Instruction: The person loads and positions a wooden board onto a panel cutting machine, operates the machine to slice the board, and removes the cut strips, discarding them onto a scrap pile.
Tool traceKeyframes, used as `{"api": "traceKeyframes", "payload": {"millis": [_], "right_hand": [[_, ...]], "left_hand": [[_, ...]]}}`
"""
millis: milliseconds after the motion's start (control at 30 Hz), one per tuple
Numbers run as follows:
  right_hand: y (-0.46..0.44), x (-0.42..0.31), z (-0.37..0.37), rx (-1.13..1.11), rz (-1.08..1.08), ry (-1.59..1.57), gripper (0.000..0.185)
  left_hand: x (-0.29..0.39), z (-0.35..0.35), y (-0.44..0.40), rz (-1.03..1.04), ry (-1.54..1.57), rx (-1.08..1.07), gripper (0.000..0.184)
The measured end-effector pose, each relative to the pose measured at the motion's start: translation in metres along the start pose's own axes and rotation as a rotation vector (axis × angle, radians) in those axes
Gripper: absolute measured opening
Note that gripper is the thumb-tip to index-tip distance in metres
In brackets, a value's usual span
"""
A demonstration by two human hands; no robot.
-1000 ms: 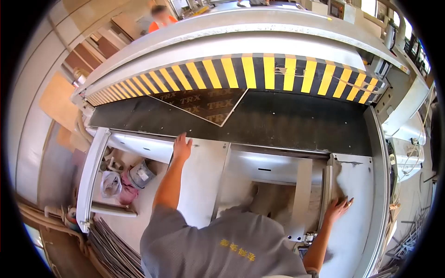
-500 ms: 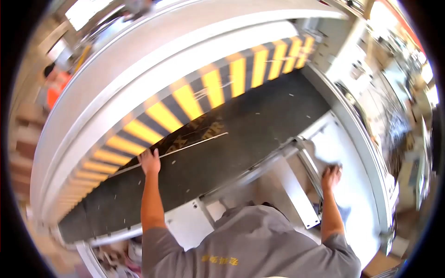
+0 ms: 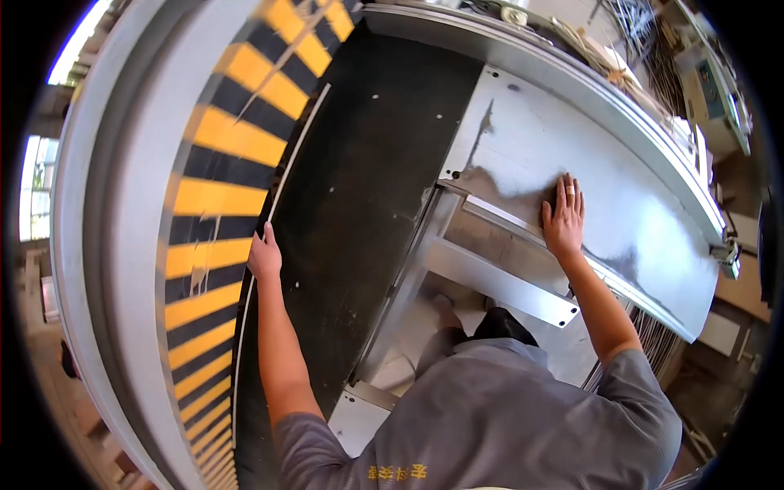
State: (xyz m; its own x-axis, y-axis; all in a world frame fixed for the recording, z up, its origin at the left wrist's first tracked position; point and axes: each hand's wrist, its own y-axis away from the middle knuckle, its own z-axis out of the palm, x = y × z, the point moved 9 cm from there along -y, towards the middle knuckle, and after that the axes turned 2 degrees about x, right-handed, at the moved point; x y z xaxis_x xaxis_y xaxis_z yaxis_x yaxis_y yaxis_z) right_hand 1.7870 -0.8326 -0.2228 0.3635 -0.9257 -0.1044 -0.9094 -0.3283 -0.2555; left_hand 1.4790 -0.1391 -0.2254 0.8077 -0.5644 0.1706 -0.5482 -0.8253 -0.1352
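My left hand [image 3: 265, 255] is at the pale edge [image 3: 282, 184] of a dark panel that lies mostly hidden beneath a yellow-and-black striped guard [image 3: 237, 139]. Its thumb points up along that edge. The other fingers are largely out of sight, so what they grip cannot be seen. Under the forearm stretches a black bed surface [image 3: 359, 188] dotted with small white specks. My right hand [image 3: 565, 220] rests flat and open on a shiny metal side plate [image 3: 523, 131], fingers stretched out and a ring on one of them.
A metal crossbar [image 3: 498, 282] spans the frame gap in front of my body. Beyond the side plate runs a raised metal rail [image 3: 637, 114]. Bundles of thin rods [image 3: 637, 24] and other clutter lie past it. The large grey machine hood [image 3: 122, 204] rises on the left.
My view has turned, so the striped guard now runs steeply down the left. The right hand has gone from curled to spread flat on the plate. The left hand stays by the panel's edge.
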Motion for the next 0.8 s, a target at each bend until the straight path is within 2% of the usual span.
{"api": "traceKeyframes", "payload": {"millis": [33, 100, 300, 367, 500, 800], "right_hand": [[0.000, 0.000, -0.001, -0.023, 0.014, -0.007, 0.069], [-0.003, -0.001, -0.004, -0.072, 0.044, -0.023, 0.069], [-0.010, 0.002, -0.006, -0.163, 0.084, -0.077, 0.077], [-0.013, 0.003, -0.007, -0.206, 0.097, -0.078, 0.079], [-0.015, 0.009, 0.000, -0.296, 0.131, -0.135, 0.084], [-0.013, 0.013, 0.009, -0.355, 0.122, -0.169, 0.092]], "left_hand": [[0.019, 0.005, -0.013, -0.053, 0.015, -0.087, 0.076], [0.068, 0.002, -0.033, -0.075, -0.012, -0.089, 0.077], [0.157, 0.033, -0.099, 0.133, -0.037, -0.003, 0.081], [0.184, 0.037, -0.112, 0.136, -0.074, -0.029, 0.082], [0.187, 0.047, -0.127, 0.279, -0.222, 0.049, 0.078], [0.223, 0.038, -0.128, 0.261, -0.327, 0.003, 0.072]]}}
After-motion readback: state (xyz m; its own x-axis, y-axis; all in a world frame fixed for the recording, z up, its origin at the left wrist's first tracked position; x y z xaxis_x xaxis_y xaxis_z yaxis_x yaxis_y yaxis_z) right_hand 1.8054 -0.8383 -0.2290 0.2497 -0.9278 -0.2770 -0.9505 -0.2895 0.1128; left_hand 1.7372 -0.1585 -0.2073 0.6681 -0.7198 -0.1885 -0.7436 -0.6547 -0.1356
